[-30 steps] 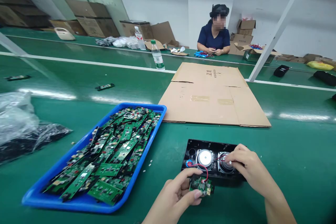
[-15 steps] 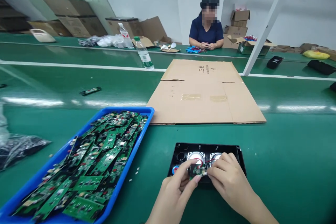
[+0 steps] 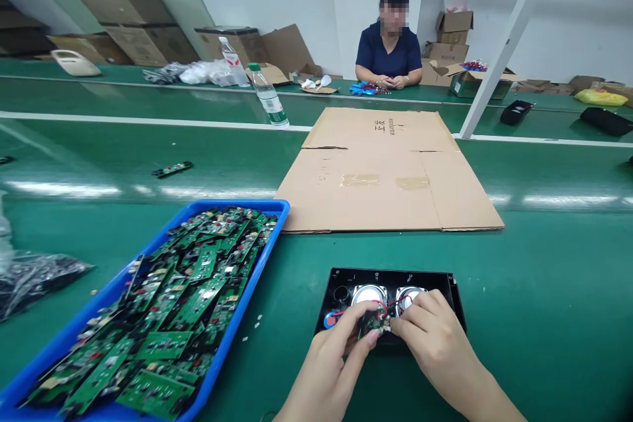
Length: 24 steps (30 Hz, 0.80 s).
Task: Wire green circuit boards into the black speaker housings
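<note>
A small green circuit board (image 3: 374, 322) is pinched between the thumb and fingers of my left hand (image 3: 341, 349), above the front part of a black speaker housing (image 3: 341, 277). Closed at the board's right edge, the fingertips of my right hand (image 3: 435, 336) grip a small whitish wire connector (image 3: 386, 326), partly hidden by them. Two round silver speakers sit in the housing, the left speaker (image 3: 368, 294) showing more than the right speaker (image 3: 406, 297). Red and black wires (image 3: 390, 306) run between them and the board. A blue round part (image 3: 330, 321) lies at the housing's left side.
Left of the housing, a blue tray (image 3: 270, 257) holds many green circuit boards. A flat cardboard sheet (image 3: 386, 204) lies beyond on the green table (image 3: 544, 310). A water bottle (image 3: 270, 99) stands behind, and a person (image 3: 389, 56) sits across. Plastic bags (image 3: 39, 277) lie far left.
The board in my left hand has tilted, showing less of its green face. My right fingertips stay at its edge. The view has shifted slightly.
</note>
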Motion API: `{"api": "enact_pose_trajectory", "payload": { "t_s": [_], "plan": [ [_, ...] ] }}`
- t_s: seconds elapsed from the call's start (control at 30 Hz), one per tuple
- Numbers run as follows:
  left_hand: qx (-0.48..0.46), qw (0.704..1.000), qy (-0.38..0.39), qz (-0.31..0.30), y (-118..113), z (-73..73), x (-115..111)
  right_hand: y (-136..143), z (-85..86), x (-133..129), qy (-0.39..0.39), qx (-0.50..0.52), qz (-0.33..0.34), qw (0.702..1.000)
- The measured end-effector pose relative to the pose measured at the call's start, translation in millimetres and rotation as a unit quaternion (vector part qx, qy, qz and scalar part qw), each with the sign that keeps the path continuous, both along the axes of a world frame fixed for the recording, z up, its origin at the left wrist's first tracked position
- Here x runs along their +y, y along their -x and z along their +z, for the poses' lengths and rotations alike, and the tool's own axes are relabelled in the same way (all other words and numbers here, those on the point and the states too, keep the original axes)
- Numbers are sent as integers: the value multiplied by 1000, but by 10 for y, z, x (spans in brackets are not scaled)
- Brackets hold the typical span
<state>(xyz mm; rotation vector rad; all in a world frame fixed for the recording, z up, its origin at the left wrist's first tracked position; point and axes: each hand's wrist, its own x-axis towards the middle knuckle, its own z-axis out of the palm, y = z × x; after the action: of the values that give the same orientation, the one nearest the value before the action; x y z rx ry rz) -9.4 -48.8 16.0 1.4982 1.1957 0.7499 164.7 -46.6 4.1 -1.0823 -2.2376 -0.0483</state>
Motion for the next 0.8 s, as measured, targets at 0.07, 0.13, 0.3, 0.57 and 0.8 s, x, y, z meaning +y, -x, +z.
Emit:
{"api": "enact_pose_trajectory", "payload": {
  "t_s": [0.07, 0.13, 0.3, 0.57, 0.8],
  "plan": [
    [15, 999, -30, 1, 6, -26, -10, 7, -22, 5, -1, 11, -5, 1000],
    [25, 997, -69, -1, 9, -45, -11, 13, -36, 2, 7, 22, -10, 1000],
    [39, 985, -162, -37, 9, -27, 27, -19, -16, -18, 133, 81, -31, 987],
    [47, 977, -203, -41, -7, -24, 22, -55, -20, 11, 119, 61, -18, 991],
    [58, 979, -190, -41, 37, -64, -3, -59, -41, -4, 129, 70, -20, 989]
  ]
}}
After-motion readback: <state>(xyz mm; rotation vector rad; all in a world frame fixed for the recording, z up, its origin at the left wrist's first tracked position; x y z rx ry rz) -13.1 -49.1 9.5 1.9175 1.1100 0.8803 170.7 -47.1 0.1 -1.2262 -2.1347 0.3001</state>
